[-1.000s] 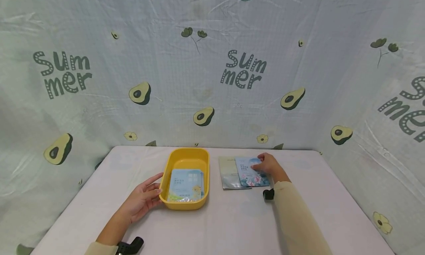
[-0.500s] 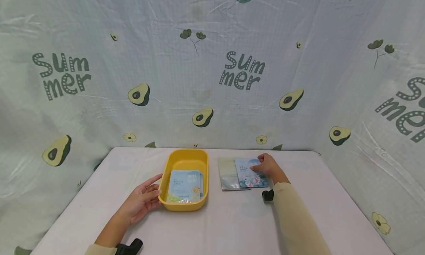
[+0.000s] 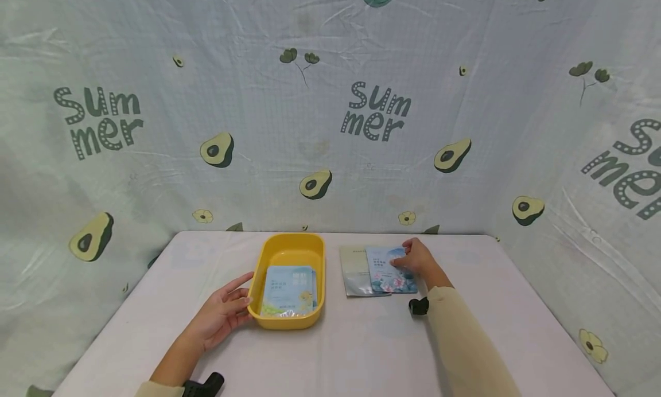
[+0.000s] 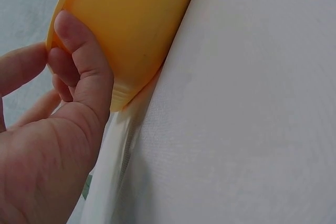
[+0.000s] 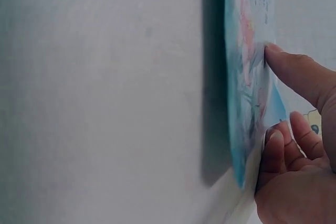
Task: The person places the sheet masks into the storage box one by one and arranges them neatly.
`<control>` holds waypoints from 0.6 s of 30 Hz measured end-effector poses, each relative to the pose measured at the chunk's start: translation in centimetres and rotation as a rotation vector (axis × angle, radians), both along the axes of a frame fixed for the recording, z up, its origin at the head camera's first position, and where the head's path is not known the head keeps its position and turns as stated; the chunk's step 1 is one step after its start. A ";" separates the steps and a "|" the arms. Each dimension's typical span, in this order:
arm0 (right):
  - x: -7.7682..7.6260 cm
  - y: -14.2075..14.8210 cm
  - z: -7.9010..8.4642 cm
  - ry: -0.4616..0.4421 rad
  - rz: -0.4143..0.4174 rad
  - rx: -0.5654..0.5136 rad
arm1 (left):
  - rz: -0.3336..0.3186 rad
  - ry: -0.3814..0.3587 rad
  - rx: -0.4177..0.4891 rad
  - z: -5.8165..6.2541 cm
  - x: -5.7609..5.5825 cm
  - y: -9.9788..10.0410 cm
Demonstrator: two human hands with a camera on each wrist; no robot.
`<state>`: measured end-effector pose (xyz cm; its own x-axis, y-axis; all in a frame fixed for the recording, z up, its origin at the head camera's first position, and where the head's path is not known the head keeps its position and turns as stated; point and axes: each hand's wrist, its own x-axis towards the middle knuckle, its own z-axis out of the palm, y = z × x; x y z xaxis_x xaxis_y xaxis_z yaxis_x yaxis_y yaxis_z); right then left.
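A yellow plastic tray (image 3: 289, 322) stands left of centre, with blue sheet mask packets (image 3: 286, 291) lying overlapped inside. My left hand (image 3: 223, 316) holds the tray's left side; in the left wrist view its fingers (image 4: 79, 38) lie at the rim. To the right, a blue floral sheet mask packet (image 3: 395, 279) partly covers a silver-beige packet (image 3: 356, 273). My right hand (image 3: 420, 262) pinches the floral packet near its upper right edge. In the right wrist view the thumb (image 5: 299, 72) lies on its face, and the other fingers curl at its edge, their tips partly hidden.
A white cloth covers the table (image 3: 361, 357). Behind it and along both sides hangs a pale curtain (image 3: 258, 156) printed with avocados. A strip of bare cloth separates the tray from the two packets on the right.
The camera view shifts slightly. Both hands, the tray and the packets keep practically the same places.
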<state>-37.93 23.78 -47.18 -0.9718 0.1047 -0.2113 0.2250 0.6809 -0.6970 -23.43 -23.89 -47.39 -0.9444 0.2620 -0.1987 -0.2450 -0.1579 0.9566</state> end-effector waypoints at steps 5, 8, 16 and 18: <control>0.2 -0.1 0.3 0.000 0.022 0.036 | 0.007 -0.003 -0.012 0.0 -0.1 0.1; 0.4 -0.2 0.3 0.005 0.035 0.056 | 0.009 -0.004 -0.009 0.0 -0.1 0.2; 0.6 0.1 0.1 0.016 0.036 0.043 | 0.009 -0.007 0.004 0.2 -0.1 0.1; 0.8 0.1 0.1 0.017 0.037 0.042 | 0.008 -0.006 0.003 0.2 0.0 0.2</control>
